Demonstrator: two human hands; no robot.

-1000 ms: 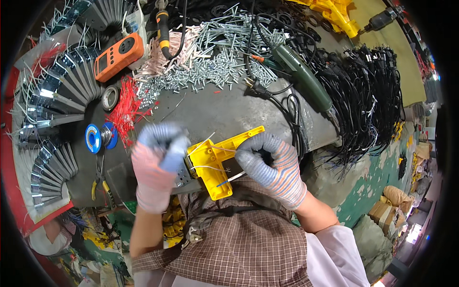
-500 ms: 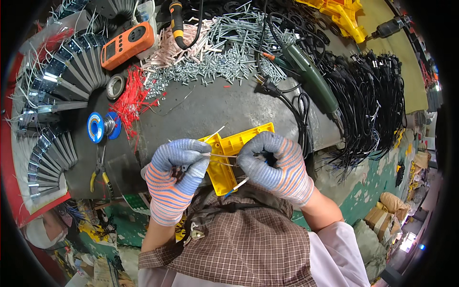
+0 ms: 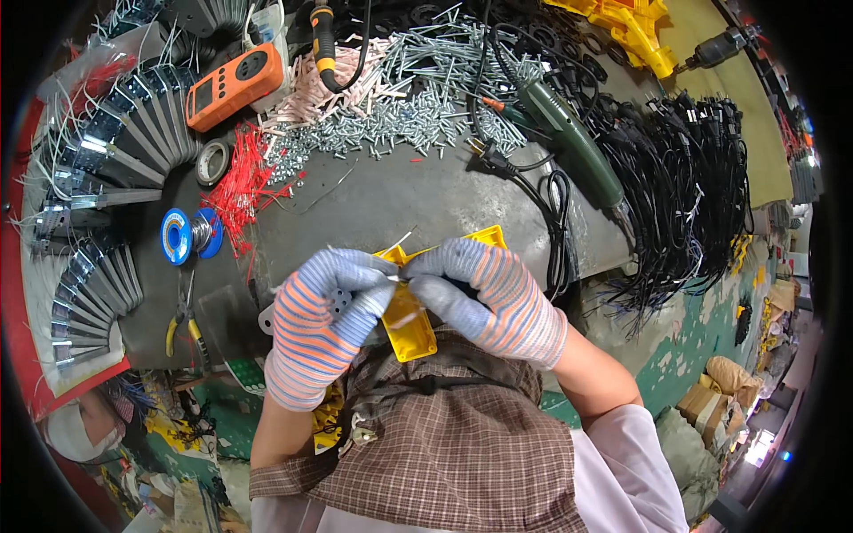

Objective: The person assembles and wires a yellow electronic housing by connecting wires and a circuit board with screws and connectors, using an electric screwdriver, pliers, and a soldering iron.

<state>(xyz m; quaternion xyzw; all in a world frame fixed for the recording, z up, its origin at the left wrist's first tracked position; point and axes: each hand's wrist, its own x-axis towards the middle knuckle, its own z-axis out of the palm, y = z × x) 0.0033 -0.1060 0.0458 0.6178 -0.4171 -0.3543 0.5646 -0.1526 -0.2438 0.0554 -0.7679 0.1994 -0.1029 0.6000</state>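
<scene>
Head view: toward the left end of the surface (image 3: 382, 200), a spool of solder (image 3: 176, 236) stands behind yellow-handled pliers (image 3: 184, 324) lying by the near edge. Right of these, the gloved left hand (image 3: 320, 311) pinches a small white piece (image 3: 394, 278) between thumb and forefinger. The yellow casing (image 3: 411, 341) is at the middle of the near edge, under both sets of fingertips; a thin white wire (image 3: 407, 238) sticks up at its far side. The right hand (image 3: 498, 302) is closed at the fingertips, close against the left's; what it grips cannot be told. Knitted fingertips feel little, so the small piece could slip, and a hard tug might tip the casing over the near edge. Farther right, a green power tool (image 3: 579, 151) slants toward the surface's right edge.
</scene>
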